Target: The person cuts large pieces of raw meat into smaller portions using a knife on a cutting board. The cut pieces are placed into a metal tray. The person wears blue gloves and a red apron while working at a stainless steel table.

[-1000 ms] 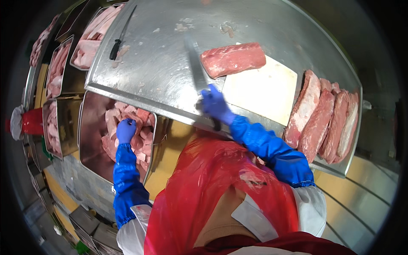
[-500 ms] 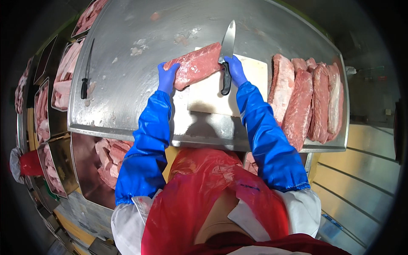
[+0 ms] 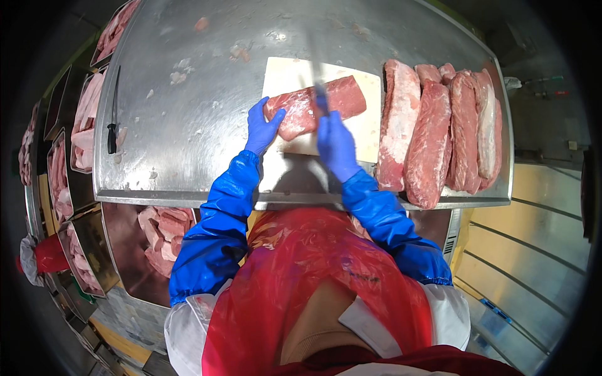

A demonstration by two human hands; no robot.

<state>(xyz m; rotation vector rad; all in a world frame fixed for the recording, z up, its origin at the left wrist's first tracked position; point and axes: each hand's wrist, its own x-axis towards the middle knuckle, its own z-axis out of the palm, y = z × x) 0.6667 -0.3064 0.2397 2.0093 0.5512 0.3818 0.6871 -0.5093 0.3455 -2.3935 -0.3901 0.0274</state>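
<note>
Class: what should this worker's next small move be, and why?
Probably one careful cutting stroke: the meat piece lies on the white board; the right hand holds the blurred knife across the meat's middle, though contact is unclear; the left hand holds its left end, apart from the blade.

Two knives [image 3: 111, 139], one cutting board [image 3: 370, 135]

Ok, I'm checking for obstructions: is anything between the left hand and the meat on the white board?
Nothing visible: the left hand touches the left end of the meat directly. The blurred knife, in the right hand, is farther right, over the meat's middle.
</note>
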